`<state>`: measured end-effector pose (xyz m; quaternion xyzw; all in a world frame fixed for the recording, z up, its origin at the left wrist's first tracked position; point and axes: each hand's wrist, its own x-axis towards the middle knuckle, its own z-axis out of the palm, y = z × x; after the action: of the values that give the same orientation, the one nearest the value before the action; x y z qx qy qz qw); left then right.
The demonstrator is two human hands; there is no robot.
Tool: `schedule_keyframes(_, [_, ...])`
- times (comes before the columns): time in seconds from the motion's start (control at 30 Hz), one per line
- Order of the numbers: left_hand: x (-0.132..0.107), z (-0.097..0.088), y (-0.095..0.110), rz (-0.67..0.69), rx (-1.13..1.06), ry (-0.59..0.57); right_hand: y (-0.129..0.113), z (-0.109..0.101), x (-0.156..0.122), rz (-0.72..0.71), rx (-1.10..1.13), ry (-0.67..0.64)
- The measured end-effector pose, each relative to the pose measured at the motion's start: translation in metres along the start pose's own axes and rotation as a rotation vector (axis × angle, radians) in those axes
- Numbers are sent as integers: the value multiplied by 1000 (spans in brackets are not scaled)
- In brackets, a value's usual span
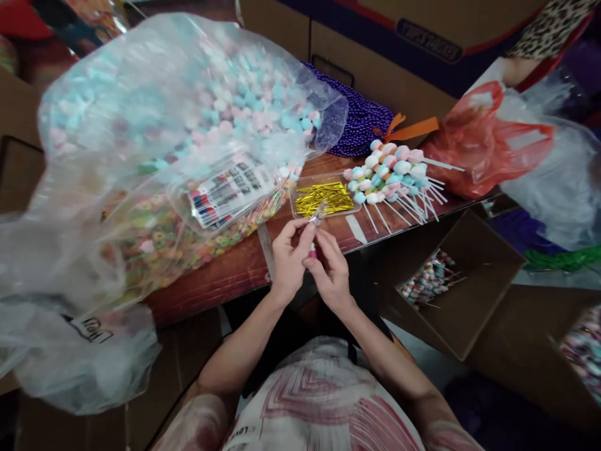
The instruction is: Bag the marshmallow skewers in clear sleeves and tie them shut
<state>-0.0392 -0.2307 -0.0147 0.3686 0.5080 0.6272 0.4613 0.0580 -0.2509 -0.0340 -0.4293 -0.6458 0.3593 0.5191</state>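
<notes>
My left hand [287, 258] and my right hand [332, 270] meet at the near edge of the wooden table [225, 279]. Together they pinch a small wrapped sweet [312, 250] with a pink part between the fingers and a clear wrapper end sticking up. Just beyond the fingertips lies a clear tray of gold twist ties [325, 198]. To its right rests a pile of pastel marshmallow skewers [392, 174] with white sticks pointing right.
A big clear bag of pink and blue marshmallows [188, 94] and a bag of coloured ring sweets [164, 241] fill the left. Purple beads [361, 122], a red plastic bag [479, 144] and cardboard boxes stand behind. An open box with wrapped skewers [429, 282] sits lower right.
</notes>
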Motion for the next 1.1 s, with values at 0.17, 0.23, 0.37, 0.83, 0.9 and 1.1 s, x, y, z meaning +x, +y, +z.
schedule_keyframes(0.17, [-3, -2, -17, -242, -247, -54, 13, -11, 2, -68, -166, 31])
schedule_keyframes(0.23, [-4, -5, -21, -183, -165, -69, 14, -16, 3, -106, -214, 14])
schedule_keyframes(0.37, [-6, -11, -24, 10, 93, -80, 17, -18, 6, -180, -301, -128])
schedule_keyframes(0.83, [-23, -16, -17, -393, -240, -65, 13, -22, 10, 257, 69, 200])
schedule_keyframes(0.9, [-22, -9, -14, -467, -387, -105, 10, -18, 11, 428, 268, 193])
schedule_keyframes(1.1, [-6, -2, -8, -452, -531, 74, 8, -15, 8, 556, 367, 122])
